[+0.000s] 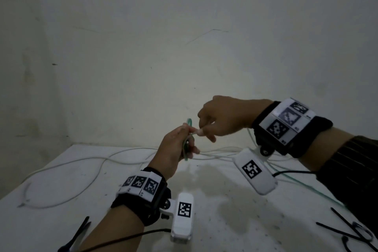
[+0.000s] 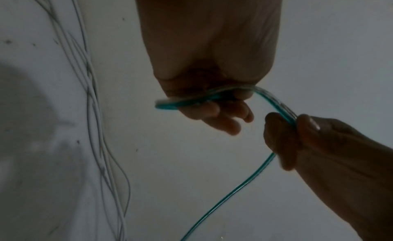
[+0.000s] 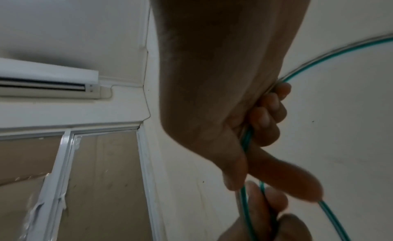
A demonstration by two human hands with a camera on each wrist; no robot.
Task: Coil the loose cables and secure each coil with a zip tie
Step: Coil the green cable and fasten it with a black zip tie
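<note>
A thin green cable (image 1: 187, 143) is folded into small loops that my left hand (image 1: 177, 149) grips above the white table (image 1: 225, 200). In the left wrist view the loops (image 2: 191, 97) lie across my curled fingers (image 2: 214, 113). My right hand (image 1: 216, 122) pinches the same green cable (image 2: 282, 108) between thumb and finger just right of the left hand. The rest of it runs down through my right palm (image 3: 246, 137) and trails over the table (image 1: 302, 184). Black zip ties (image 1: 345, 225) lie at the front right.
Loose white cables (image 1: 98, 161) sprawl over the table's left and back (image 2: 93, 110). Black-handled scissors (image 1: 76, 235) lie at the front left edge. A small metal clip (image 1: 363, 231) sits among the zip ties. A bare wall (image 1: 184, 47) stands close behind the table.
</note>
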